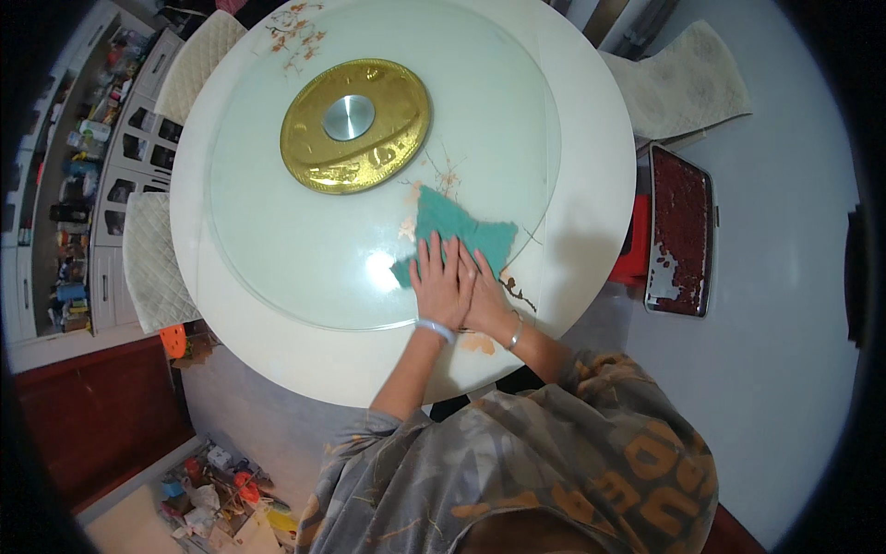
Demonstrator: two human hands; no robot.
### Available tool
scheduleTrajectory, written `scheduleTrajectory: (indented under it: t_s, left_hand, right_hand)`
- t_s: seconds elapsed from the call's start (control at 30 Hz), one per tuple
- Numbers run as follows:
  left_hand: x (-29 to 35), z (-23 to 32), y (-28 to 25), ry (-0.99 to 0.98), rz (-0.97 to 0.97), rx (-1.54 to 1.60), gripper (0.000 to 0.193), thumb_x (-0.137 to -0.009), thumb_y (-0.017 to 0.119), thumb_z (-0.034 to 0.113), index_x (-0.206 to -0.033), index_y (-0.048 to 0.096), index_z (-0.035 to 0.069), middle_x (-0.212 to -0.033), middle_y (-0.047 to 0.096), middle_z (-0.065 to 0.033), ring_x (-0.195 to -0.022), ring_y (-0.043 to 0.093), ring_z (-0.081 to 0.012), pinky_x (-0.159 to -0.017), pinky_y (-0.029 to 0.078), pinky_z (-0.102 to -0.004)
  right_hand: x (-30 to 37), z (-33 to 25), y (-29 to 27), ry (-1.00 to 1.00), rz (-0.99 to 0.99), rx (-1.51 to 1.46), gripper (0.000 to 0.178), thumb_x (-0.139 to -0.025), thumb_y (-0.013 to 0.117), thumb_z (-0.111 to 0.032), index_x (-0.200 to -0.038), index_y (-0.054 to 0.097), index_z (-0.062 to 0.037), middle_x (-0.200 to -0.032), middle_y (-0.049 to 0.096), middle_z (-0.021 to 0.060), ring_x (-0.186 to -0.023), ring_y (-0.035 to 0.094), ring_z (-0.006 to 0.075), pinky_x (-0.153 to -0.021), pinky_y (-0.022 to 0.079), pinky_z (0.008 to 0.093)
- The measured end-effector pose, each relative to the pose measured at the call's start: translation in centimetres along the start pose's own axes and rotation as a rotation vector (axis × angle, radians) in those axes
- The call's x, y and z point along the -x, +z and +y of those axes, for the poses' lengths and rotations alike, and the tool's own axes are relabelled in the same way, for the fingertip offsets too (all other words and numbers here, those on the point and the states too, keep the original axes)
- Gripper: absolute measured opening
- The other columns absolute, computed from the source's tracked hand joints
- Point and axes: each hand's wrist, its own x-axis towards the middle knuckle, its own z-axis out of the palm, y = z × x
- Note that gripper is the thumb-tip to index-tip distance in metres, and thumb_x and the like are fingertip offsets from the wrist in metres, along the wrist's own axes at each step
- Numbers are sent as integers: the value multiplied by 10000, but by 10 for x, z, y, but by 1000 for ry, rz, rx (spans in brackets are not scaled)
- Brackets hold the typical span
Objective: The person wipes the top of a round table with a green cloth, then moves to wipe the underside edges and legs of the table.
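Note:
A green cloth (461, 222) lies spread and creased near the front edge of a round glass turntable (305, 240) with painted blossom twigs. My left hand (441, 288) rests flat on the cloth, fingers stretched forward, with a pale bangle at the wrist. Beside it, touching its edge, my right hand (487, 300) also presses flat on the cloth; a silver bracelet circles that wrist. Where the two hands meet, some fingers overlap. Neither hand grips the fabric. Beyond them, a shiny gold disc (397, 97) with a silver round centre (349, 117) sits on the glass.
The turntable sits on a round white table (591, 212). Padded chairs (152, 258) stand at left, another chair (688, 88) at far right. A red-brown tray-like panel (681, 231) and a red stool (630, 249) are on the right. Shelves (83, 175) and floor clutter (226, 503) lie left.

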Motion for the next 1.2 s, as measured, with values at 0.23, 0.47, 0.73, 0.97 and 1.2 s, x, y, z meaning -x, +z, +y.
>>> scheduleTrajectory:
  t_s: [0.23, 0.47, 0.73, 0.97, 1.2]
  left_hand:
    - [-93, 3, 1, 34, 30, -15, 592, -993, 395, 452, -1502, 369, 151, -1579, 261, -181, -1459, 192, -409, -1144, 112, -606]
    - [-166, -19, -11, -93, 33, -40, 610, -984, 386, 500, -1517, 336, 206, -1597, 235, -146, -1469, 173, -392, -1155, 120, -575]
    - [45, -10, -9, -247, -12, -15, 674, -973, 450, 454, -1537, 288, 121, -1602, 179, -200, -1478, 103, -430, -1153, 58, -587]
    - [-63, 23, 17, -108, -43, -46, 673, -972, 436, 483, -1542, 282, 161, -1611, 160, -196, -1489, 82, -410, -1163, 26, -584]
    - [-156, 45, 29, -79, 103, -75, 714, -975, 417, 535, -1548, 248, 145, -1620, 147, -161, -1490, 100, -388, -1166, 66, -592]
  right_hand:
    - [-64, 58, -19, -41, 44, 179, 696, -904, 546, -357, -1491, 348, -41, -1579, 263, 176, -1484, 163, 314, -1182, 124, 498]
    - [-144, 63, -26, 13, 168, 152, 714, -896, 543, -404, -1505, 344, -87, -1574, 274, 181, -1474, 189, 332, -1176, 123, 522]
    - [5, -18, 15, -185, -8, 21, 673, -912, 492, -355, -1490, 358, -36, -1570, 289, 180, -1466, 210, 354, -1175, 150, 510]
    - [-40, 56, -36, -140, 67, 4, 673, -916, 506, -363, -1485, 366, -34, -1564, 295, 195, -1458, 235, 351, -1175, 188, 486]
    - [-98, 152, -62, 111, 303, 278, 585, -907, 566, -321, -1435, 455, -95, -1547, 328, 169, -1439, 285, 333, -1148, 233, 502]
